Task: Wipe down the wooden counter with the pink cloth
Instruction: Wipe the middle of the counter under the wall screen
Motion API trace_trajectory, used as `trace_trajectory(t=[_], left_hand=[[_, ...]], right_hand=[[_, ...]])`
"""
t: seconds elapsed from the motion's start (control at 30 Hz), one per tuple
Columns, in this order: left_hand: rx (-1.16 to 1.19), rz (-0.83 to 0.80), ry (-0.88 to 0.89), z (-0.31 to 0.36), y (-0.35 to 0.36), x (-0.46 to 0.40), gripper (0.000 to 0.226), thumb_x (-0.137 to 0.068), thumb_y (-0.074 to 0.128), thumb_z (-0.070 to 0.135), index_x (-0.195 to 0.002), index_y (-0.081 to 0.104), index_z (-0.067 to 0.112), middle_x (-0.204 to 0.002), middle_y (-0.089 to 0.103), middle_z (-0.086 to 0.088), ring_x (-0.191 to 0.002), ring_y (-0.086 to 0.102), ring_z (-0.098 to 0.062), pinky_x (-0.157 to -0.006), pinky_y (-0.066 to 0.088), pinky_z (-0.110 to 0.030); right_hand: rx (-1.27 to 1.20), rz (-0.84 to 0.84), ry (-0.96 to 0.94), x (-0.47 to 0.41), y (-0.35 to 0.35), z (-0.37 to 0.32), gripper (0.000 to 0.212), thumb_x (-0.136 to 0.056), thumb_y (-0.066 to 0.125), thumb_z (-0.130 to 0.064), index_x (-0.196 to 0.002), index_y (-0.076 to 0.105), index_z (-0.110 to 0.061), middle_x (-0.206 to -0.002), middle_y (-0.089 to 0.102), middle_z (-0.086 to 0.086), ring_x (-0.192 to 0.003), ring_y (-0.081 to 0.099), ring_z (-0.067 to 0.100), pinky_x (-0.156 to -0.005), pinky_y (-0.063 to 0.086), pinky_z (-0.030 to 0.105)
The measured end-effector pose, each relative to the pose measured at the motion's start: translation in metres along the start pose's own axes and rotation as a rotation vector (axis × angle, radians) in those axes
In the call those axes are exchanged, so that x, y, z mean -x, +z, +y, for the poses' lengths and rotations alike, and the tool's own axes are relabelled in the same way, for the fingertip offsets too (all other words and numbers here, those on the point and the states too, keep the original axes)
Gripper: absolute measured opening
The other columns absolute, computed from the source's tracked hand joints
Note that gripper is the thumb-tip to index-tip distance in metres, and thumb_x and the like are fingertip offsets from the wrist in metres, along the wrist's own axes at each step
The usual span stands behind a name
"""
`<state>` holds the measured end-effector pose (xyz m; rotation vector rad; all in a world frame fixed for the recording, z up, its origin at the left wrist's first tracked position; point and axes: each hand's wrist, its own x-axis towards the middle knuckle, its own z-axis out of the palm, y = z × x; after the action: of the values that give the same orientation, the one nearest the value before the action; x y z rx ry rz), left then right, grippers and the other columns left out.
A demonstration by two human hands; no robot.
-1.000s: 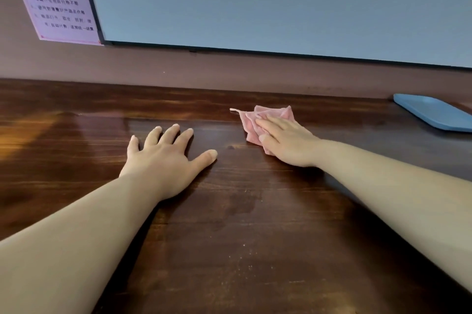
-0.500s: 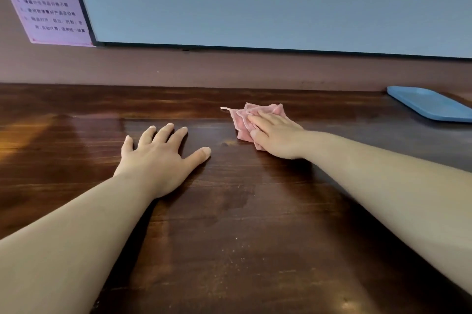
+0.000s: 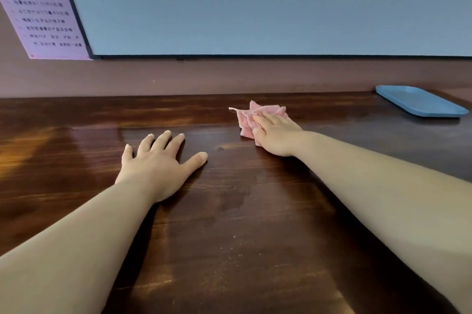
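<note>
We face a dark wooden counter (image 3: 229, 237) below a grey panel (image 3: 255, 4). Our right hand (image 3: 277, 134) presses flat on the pink cloth (image 3: 246, 119), mid-counter toward the far edge; our left hand (image 3: 158, 162) rests splayed nearby. A blue tray (image 3: 419, 104) sits far right; the pink notice (image 3: 43, 9) far left seems unreadable.

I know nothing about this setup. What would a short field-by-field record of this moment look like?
surface: dark wooden counter
cleaning item: crumpled pink cloth, lying on the counter
right hand: flat on the cloth, fingers straight, pressing it down
left hand: flat on bare wood, fingers spread, holding nothing
nearby: flat blue tray at the far right of the counter
on the wall: pink printed notice; large grey-blue panel
</note>
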<state>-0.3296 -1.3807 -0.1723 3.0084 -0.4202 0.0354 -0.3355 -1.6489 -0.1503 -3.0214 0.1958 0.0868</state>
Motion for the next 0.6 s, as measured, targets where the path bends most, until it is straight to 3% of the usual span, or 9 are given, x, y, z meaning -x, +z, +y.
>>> trace_trajectory(t=[0.17, 0.23, 0.4, 0.5, 0.6], left_hand=[[0.001, 0.002, -0.001, -0.001, 0.004, -0.001, 0.107, -0.059, -0.005, 0.096, -0.151, 0.007, 0.043, -0.162, 0.004, 0.012, -0.149, -0.001, -0.018, -0.117, 0.002, -0.053], [-0.004, 0.013, 0.001, -0.001, 0.004, -0.003, 0.108, -0.059, -0.006, 0.096, -0.151, 0.007, 0.043, -0.162, 0.005, 0.012, -0.149, 0.000, -0.018, -0.117, 0.002, -0.053], [0.009, -0.013, -0.008, 0.000, -0.001, 0.001, 0.106, -0.059, -0.004, 0.095, -0.151, 0.006, 0.043, -0.162, 0.002, 0.012, -0.149, -0.002, -0.018, -0.118, 0.000, -0.053], [0.005, -0.026, -0.007, 0.002, -0.001, 0.001, 0.104, -0.061, -0.003, 0.094, -0.151, 0.005, 0.043, -0.162, 0.001, 0.012, -0.149, -0.003, -0.018, -0.118, 0.000, -0.052], [-0.001, -0.015, -0.006, 0.001, 0.002, -0.001, 0.104, -0.060, -0.004, 0.095, -0.151, 0.005, 0.044, -0.161, 0.001, 0.013, -0.148, -0.004, -0.017, -0.118, 0.000, -0.052]], right_hand=[[-0.058, -0.005, -0.196, 0.035, 0.015, 0.022, 0.066, -0.098, 0.014, -0.041, -0.162, 0.006, -0.028, -0.170, 0.003, -0.005, -0.155, -0.007, 0.010, -0.123, -0.008, 0.032], [-0.063, 0.004, -0.169, 0.034, 0.014, 0.029, 0.065, -0.099, 0.012, -0.044, -0.162, 0.008, -0.029, -0.169, 0.004, -0.007, -0.155, -0.006, 0.010, -0.122, -0.007, 0.030], [-0.021, 0.018, 0.065, 0.006, 0.001, 0.020, 0.057, -0.108, 0.013, -0.039, -0.162, 0.011, -0.024, -0.170, 0.006, 0.001, -0.156, -0.005, 0.023, -0.125, -0.003, 0.041], [-0.032, 0.032, -0.024, 0.029, 0.009, 0.028, 0.057, -0.106, 0.017, -0.035, -0.162, 0.012, -0.023, -0.169, 0.010, -0.002, -0.156, -0.001, 0.017, -0.125, 0.002, 0.036], [-0.092, 0.031, -0.101, 0.057, 0.016, 0.046, 0.059, -0.103, 0.013, -0.045, -0.161, 0.011, -0.034, -0.168, 0.010, -0.010, -0.155, -0.003, 0.011, -0.124, 0.000, 0.031]])
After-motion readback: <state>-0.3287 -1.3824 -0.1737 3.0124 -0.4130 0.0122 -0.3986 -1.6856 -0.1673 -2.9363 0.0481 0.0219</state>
